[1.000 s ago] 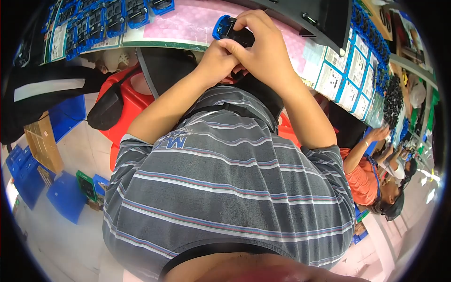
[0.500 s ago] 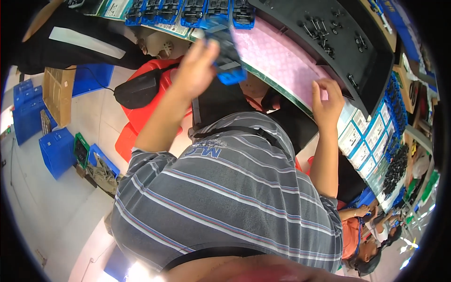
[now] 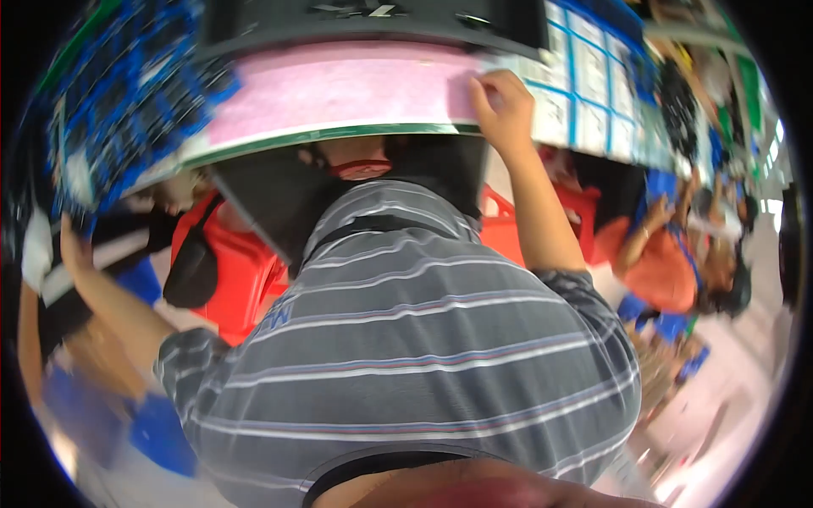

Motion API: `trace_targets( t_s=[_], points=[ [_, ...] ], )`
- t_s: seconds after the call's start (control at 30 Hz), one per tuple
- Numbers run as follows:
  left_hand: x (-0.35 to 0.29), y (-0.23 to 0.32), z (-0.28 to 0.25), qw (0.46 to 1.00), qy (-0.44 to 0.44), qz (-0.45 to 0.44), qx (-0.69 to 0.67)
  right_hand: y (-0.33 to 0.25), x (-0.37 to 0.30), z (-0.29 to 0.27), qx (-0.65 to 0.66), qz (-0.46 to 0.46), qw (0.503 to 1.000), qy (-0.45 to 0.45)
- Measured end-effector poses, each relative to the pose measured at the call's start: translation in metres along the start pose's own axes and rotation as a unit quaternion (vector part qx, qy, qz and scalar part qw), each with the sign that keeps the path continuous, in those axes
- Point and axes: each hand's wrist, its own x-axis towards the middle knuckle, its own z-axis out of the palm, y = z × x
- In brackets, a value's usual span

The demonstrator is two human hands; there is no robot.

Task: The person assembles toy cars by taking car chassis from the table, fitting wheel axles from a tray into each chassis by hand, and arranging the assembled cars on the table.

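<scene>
My left hand is stretched out to the far left, by the rows of blue-and-black toy car undersides. Motion smears its fingers, so whether the car part is still in them does not show. Over the right end of the pink mat is my right hand, loosely curled, the thumb standing off from the forefinger and nothing visible between them. Beyond the mat lies the black tray, with a few small dark parts in it.
A green-edged bench top runs across in front of me. White printed sheets in blue frames lie to the right. Red stools stand under the bench. Another person's arm is at far left; a person in orange sits at right.
My left hand has swung from above the bench edge to the far left, where it held a blue-and-black toy car part. My view has turned left; the right hand stays by the mat.
</scene>
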Motion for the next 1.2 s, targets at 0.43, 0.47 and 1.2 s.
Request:
trace_targets(
  t_s=[0.43,0.47,1.2],
  points=[
    [0.039,-0.037,0.049,0.953,0.146,0.097,0.247,0.236,0.007,-0.213,-0.384,0.234,0.889,0.089],
    [0.038,-0.031,0.047,0.953,0.143,0.102,0.247,0.254,0.007,-0.22,-0.382,0.238,0.888,0.094],
    [-0.349,-0.072,0.473,0.885,-0.433,0.165,0.032,-0.007,0.0,-0.078,0.053,0.113,0.969,0.211]
  ],
)
